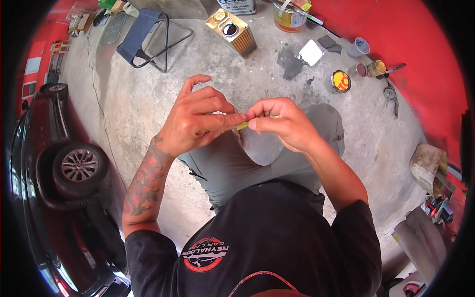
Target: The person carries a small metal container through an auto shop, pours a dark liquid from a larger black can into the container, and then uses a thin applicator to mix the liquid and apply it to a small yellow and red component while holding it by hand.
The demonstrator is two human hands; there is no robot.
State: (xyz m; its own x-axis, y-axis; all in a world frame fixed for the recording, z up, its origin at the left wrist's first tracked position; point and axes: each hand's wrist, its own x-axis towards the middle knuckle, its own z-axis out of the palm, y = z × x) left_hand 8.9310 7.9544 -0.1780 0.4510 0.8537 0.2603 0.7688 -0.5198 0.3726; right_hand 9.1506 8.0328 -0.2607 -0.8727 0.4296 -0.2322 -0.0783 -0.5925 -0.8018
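Note:
Both of my hands meet above my knees, around a small yellow strip [242,125]. My right hand [284,122] pinches it between thumb and fingers, and a bit more yellow shows by its fingertips. My left hand [204,115] closes on the strip's other side, its fingertips touching those of the right. The left index finger is raised and bent away from the strip. Fingers hide most of the strip, so I cannot make out whether it is tape or paper.
Ahead on the concrete floor stand a folding stool [141,39], a rectangular metal can [242,42], a bucket [289,20], a yellow-lidded tin [341,81] and a plastic cup [359,47]. A white square pad [311,52] lies nearby. A dark car [44,173] fills the left.

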